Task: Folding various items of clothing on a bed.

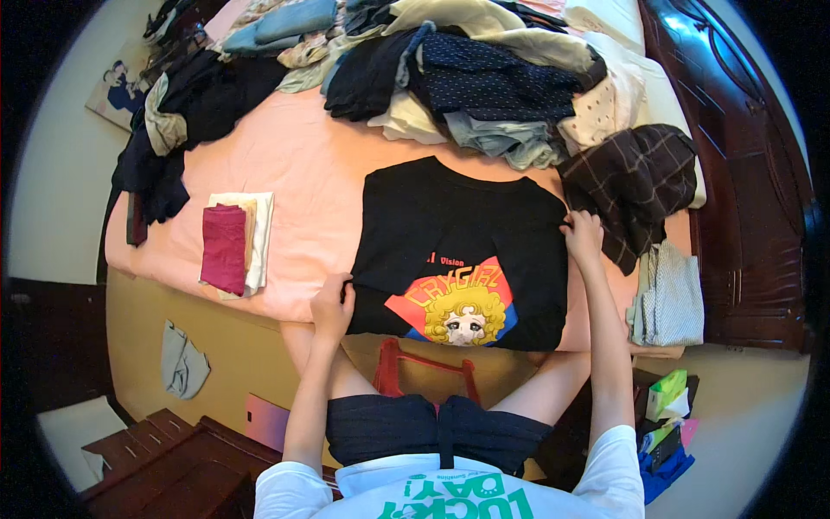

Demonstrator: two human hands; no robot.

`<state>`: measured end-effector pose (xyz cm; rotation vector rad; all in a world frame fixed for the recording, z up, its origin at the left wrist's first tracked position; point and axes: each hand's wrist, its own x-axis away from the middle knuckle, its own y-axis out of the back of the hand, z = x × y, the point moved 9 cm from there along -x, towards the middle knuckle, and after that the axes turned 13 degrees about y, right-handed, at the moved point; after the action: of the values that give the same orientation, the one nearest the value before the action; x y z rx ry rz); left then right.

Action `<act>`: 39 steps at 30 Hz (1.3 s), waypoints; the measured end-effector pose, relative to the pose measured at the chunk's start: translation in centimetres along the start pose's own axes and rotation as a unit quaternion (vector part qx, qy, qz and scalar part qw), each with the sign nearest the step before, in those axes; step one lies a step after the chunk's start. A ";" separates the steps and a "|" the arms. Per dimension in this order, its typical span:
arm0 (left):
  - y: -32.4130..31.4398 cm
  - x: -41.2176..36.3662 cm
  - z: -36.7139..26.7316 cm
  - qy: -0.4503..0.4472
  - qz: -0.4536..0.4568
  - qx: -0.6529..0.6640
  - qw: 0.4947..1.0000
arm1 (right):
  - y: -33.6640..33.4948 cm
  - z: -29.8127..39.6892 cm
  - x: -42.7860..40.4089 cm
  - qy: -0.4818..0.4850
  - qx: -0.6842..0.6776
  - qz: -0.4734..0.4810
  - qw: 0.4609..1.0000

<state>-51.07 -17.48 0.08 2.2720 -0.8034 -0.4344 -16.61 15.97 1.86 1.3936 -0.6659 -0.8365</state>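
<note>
A black T-shirt [415, 220] with a colourful print of a curly-haired cartoon face lies spread on a bed with a pink sheet [298, 162]. Its neckline points away from me and its near edge lies along the bed's edge. My left hand [334, 308] pinches the shirt's left edge near the bed's edge. My right hand [582, 237] is higher up, with its fingertips pinching the shirt's right edge beside a dark plaid garment [632, 188].
A large pile of clothes [493, 71] covers the far side. Black garments [207, 97] lie far left, near a small folded stack with a dark red cloth [224, 250]. Folded pale cloths [671, 298] sit at right. Below are a red stool [389, 366] and a grey cloth [181, 363] on the floor.
</note>
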 end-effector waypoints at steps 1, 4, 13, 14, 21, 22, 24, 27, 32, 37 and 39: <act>-0.2 0.1 -0.3 -0.028 0.002 -0.018 0.999 | 0.1 1.1 0.1 0.018 0.001 -0.004 1.000; -0.1 0.1 0.4 -0.016 -0.006 -0.008 1.000 | 3.1 5.9 -0.1 0.083 -0.009 -0.151 0.985; -0.2 -0.2 0.1 -0.058 0.000 -0.039 0.998 | -3.8 30.1 -7.4 0.239 -0.216 0.009 0.947; -0.3 -0.1 0.0 -0.065 0.014 -0.032 0.997 | -4.8 31.4 -8.2 0.209 -0.201 0.022 0.957; -0.2 -0.5 0.8 -0.054 0.056 0.013 0.997 | -7.9 30.1 -10.4 0.061 -0.334 0.012 0.941; 0.0 -0.5 0.7 -0.061 0.047 0.022 0.997 | -8.0 29.8 -10.2 0.083 -0.358 0.024 0.930; -0.2 -0.5 0.6 -0.055 0.059 0.003 0.997 | -7.9 27.9 -9.3 0.073 -0.366 0.045 0.927; 0.4 -0.3 -0.4 -0.064 0.038 -0.016 0.997 | -4.5 25.5 -7.6 0.159 -0.320 -0.018 0.934; -0.2 0.6 -3.4 -0.104 0.026 -0.095 0.990 | 2.2 16.0 -1.0 0.205 -0.194 -0.128 0.951; -4.5 1.0 -8.1 -0.227 0.074 -0.125 0.963 | 1.1 9.7 6.8 0.129 -0.099 -0.034 0.986; -5.4 0.9 -9.5 -0.269 0.072 -0.124 0.952 | 0.4 10.2 10.0 0.132 -0.117 -0.030 0.984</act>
<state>-43.33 -10.24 3.05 1.8604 -1.1024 -1.0507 -19.36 1.93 2.35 1.2856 -0.3107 -0.7346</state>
